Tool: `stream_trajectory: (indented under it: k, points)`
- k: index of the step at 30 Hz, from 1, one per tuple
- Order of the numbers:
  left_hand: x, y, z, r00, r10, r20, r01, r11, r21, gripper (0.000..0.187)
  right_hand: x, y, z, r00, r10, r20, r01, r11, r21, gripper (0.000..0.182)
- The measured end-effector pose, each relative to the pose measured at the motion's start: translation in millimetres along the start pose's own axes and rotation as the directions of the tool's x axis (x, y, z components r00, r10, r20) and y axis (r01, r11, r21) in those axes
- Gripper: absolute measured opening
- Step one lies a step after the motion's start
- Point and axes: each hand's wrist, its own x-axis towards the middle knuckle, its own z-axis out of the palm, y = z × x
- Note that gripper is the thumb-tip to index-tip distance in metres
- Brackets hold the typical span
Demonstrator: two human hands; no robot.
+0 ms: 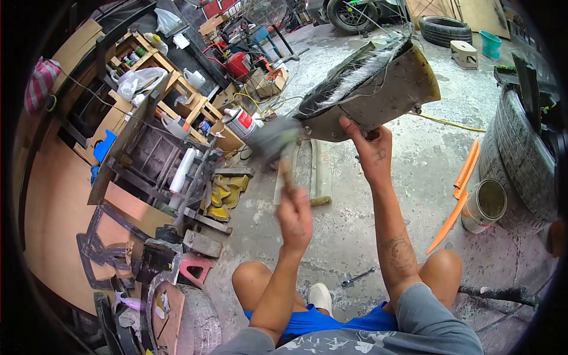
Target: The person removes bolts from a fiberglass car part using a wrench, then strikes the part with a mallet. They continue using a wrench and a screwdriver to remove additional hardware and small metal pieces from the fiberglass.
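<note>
My left hand (294,222) is closed round the wooden handle of a mallet (273,139), whose thick dark head is smeared by motion beside the near end of a long shell-like mold (378,89). The mold is grey-brown outside, with bolts along its flange, a dark lining and frayed white fibres at its upper edge. My right hand (376,154) grips its lower edge, thumb pressed on the outer face and the other fingers mostly hidden. It is held tilted above the concrete floor. Below it lies a pale, long trough-like piece (313,174).
On the left, a wooden shelf (168,94) holds bags and bottles, with a red-and-white can (239,123) nearby. To the right are a large tire (515,160), an open tin (488,201) and orange strips (458,198). A wrench (358,277) lies near my feet.
</note>
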Motion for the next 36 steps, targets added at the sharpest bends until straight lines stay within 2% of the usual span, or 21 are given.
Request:
stream_trajectory:
  k: [1, 3, 5, 7, 8, 10, 11, 13, 14, 15, 17, 19, 21, 23, 24, 25, 27, 28, 29, 31, 36]
  points:
    - [-8, -11, -2, 1.0, -0.003, -0.004, 0.003, 1.0, -0.001, 0.025, -1, -2, 0, 0.997, 0.072, -0.01, -0.073, 0.996, -0.057, 0.025]
    - [-9, 4, -2, 0.917, -0.385, 0.104, 0.398, 0.896, -0.197, 0.027, 2, 4, 0, 1.0, 0.0, 0.001, 0.0, 1.0, -0.031, 0.026]
    - [-7, 21, -12, 0.914, -0.404, 0.034, 0.4, 0.888, -0.226, 0.017, 1, 6, -3, 0.998, -0.056, 0.0, 0.056, 0.998, -0.005, 0.027]
    - [1, 27, -24, 0.966, -0.249, -0.066, 0.191, 0.866, -0.463, 0.016, 0, 0, -2, 0.999, 0.036, 0.005, -0.036, 0.997, -0.069, 0.029]
    - [2, 32, -28, 0.964, -0.257, -0.07, 0.197, 0.865, -0.461, 0.016, 0, 4, 1, 0.999, 0.044, 0.009, -0.043, 0.997, -0.071, 0.029]
    - [7, 44, -31, 0.979, -0.159, -0.129, 0.065, 0.838, -0.542, 0.014, 3, 10, 3, 0.996, -0.083, 0.04, 0.081, 0.996, 0.048, 0.032]
    - [7, 53, -32, 0.984, -0.153, -0.089, 0.083, 0.841, -0.535, 0.013, 4, 10, -1, 0.996, -0.092, 0.023, 0.091, 0.995, 0.035, 0.032]
    - [-1, 47, -24, 0.996, -0.085, -0.032, 0.055, 0.845, -0.532, 0.017, 3, 7, -12, 0.977, 0.168, 0.129, -0.168, 0.986, -0.013, 0.037]
    - [-5, 46, -20, 0.997, -0.077, -0.011, 0.059, 0.839, -0.54, 0.017, -2, -1, -7, 0.989, 0.04, 0.144, -0.058, 0.99, 0.126, 0.047]
    - [-9, 46, -18, 0.99, -0.14, 0.025, 0.133, 0.849, -0.511, 0.015, 4, 18, -22, 0.955, 0.205, 0.216, -0.221, 0.974, 0.05, 0.056]
    - [-11, 46, -13, 0.977, -0.203, 0.06, 0.207, 0.857, -0.472, 0.014, 0, 29, -6, 0.946, 0.321, 0.04, -0.317, 0.895, 0.313, 0.054]
    - [-11, 47, -10, 0.965, -0.245, 0.094, 0.261, 0.935, -0.241, 0.012, -5, 33, -1, 0.945, 0.32, 0.071, -0.327, 0.897, 0.299, 0.055]
    - [-20, 23, -12, 0.97, -0.228, 0.085, 0.24, 0.951, -0.197, 0.017, -6, 33, 4, 0.941, 0.32, 0.109, -0.338, 0.897, 0.284, 0.056]
    - [-28, 5, -16, 0.998, 0.041, 0.04, -0.04, 0.999, -0.029, 0.022, -4, 24, 8, 0.95, 0.243, 0.196, -0.271, 0.954, 0.131, 0.069]
    - [-32, 4, -14, 0.981, 0.194, -0.016, -0.19, 0.973, 0.13, 0.031, 1, 18, 3, 0.938, 0.217, 0.268, -0.22, 0.975, -0.019, 0.066]
    - [-35, 3, -15, 0.982, 0.186, -0.019, -0.182, 0.974, 0.135, 0.031, 5, 15, 5, 0.935, 0.225, 0.273, -0.228, 0.973, -0.02, 0.066]
    - [-29, 27, -16, 0.995, 0.092, 0.033, -0.087, 0.988, -0.129, 0.037, 8, 9, 13, 0.973, -0.183, 0.141, 0.184, 0.983, 0.007, 0.054]
    - [-23, 44, -11, 0.979, 0.197, 0.054, -0.192, 0.978, -0.081, 0.037, 9, 1, 7, 0.98, -0.096, 0.175, 0.11, 0.992, -0.068, 0.04]
    - [-20, 41, -3, 0.979, 0.199, 0.051, -0.195, 0.978, -0.075, 0.037, 10, 1, 7, 0.979, -0.098, 0.179, 0.11, 0.992, -0.061, 0.04]
    - [-19, 30, 13, 0.972, 0.232, -0.031, -0.233, 0.946, -0.224, 0.036, 14, 2, 9, 0.972, -0.206, 0.114, 0.214, 0.975, -0.059, 0.035]
    - [-28, 24, 51, 0.971, 0.197, -0.133, -0.227, 0.935, -0.272, 0.034, 7, -17, 1, 0.991, -0.068, 0.114, 0.068, 0.998, 0.002, 0.031]
